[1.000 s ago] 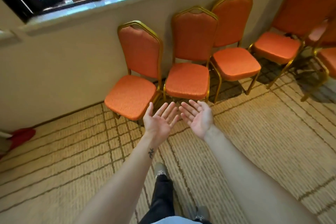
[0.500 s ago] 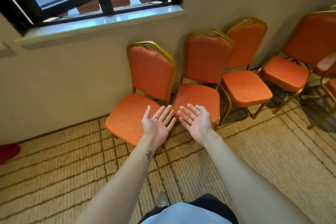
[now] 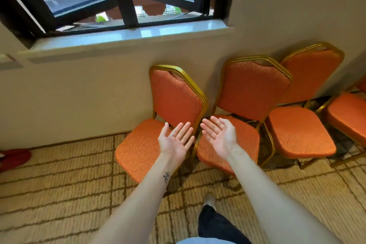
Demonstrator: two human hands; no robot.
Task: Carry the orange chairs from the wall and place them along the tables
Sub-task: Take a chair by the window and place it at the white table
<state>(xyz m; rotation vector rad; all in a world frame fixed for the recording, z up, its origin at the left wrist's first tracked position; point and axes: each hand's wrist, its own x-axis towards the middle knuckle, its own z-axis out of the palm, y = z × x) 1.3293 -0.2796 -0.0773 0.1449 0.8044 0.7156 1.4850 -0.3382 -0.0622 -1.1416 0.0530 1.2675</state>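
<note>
Both arms are stretched straight out ahead, palms turned up, kinda like an offering pose. The left hand (image 3: 175, 142) is held flat with fingers straight and close together, thumb out to the side, and it's seen over the seat of the leftmost orange chair (image 3: 174, 105). The right hand (image 3: 219, 136) is laid open the same way, fingers slightly spread, over the seat of the second chair (image 3: 253, 87). Nothing is gripped by either hand, and whether the seats are touched can't be told. A small tattoo (image 3: 166, 176) is shown on the left wrist.

The chairs are lined up backs to the wall (image 3: 79, 95), below the window sill (image 3: 128, 35). The second chair is set just beside the leftmost one, the third chair (image 3: 301, 130) is tucked partly behind the second one's backrest, and a fourth chair (image 3: 350, 113) is cut off by the right edge. A dark trouser leg (image 3: 217, 226) and a shoe (image 3: 210, 200) are seen on the striped carpet (image 3: 59, 194), and something red (image 3: 13, 158) is lying at the far left.
</note>
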